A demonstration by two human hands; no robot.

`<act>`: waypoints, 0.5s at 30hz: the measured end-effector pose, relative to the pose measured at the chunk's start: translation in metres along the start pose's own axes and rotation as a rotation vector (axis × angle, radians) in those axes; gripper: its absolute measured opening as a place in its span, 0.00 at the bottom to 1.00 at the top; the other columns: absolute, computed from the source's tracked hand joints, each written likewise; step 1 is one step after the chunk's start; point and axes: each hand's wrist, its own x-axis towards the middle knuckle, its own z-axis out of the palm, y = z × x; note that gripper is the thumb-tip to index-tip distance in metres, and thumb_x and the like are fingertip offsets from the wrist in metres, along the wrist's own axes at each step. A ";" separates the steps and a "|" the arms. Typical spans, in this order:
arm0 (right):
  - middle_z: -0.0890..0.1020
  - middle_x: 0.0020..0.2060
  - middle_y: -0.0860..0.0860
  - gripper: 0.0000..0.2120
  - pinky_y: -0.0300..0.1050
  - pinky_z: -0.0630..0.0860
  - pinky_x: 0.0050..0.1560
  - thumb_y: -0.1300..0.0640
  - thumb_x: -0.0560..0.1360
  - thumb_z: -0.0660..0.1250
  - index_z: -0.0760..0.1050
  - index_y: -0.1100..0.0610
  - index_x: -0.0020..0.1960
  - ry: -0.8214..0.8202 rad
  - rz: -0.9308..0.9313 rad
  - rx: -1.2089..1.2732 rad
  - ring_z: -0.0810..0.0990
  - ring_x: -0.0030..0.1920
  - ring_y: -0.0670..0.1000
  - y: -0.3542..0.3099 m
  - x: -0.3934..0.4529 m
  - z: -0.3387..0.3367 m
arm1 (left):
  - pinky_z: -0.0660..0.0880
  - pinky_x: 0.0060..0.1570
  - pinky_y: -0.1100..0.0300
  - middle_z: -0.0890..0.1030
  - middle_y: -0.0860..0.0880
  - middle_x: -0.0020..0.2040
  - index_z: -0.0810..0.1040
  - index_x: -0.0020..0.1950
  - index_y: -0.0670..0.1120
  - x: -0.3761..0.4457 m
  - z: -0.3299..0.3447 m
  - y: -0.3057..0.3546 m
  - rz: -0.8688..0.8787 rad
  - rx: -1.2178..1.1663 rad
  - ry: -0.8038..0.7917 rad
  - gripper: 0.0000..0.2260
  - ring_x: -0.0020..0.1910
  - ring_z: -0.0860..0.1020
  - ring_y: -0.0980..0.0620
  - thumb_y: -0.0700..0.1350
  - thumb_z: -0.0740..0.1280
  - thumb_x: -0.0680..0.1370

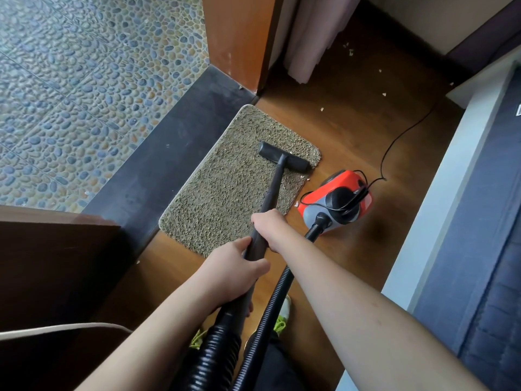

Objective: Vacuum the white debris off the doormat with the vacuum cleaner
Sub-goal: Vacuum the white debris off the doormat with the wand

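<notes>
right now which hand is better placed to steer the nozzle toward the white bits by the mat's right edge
Right. The right hand grips the wand farther forward, nearer the nozzle and the bits. The left hand grips farther back, near the hose.

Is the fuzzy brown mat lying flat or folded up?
Flat: the fuzzy brown doormat lies spread on the wooden floor, no corner turned.

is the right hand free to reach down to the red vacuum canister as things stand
Probably not right away: the right hand grips the vacuum wand. The path itself looks open, since the red canister sits just right of it on bare floor.
</notes>
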 end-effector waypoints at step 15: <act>0.77 0.61 0.58 0.25 0.44 0.72 0.41 0.54 0.76 0.65 0.67 0.61 0.71 0.046 -0.049 -0.073 0.79 0.55 0.59 0.001 0.012 -0.005 | 0.80 0.25 0.48 0.82 0.40 0.36 0.67 0.53 0.54 0.000 0.001 0.008 0.020 0.003 -0.003 0.12 0.27 0.82 0.38 0.43 0.65 0.74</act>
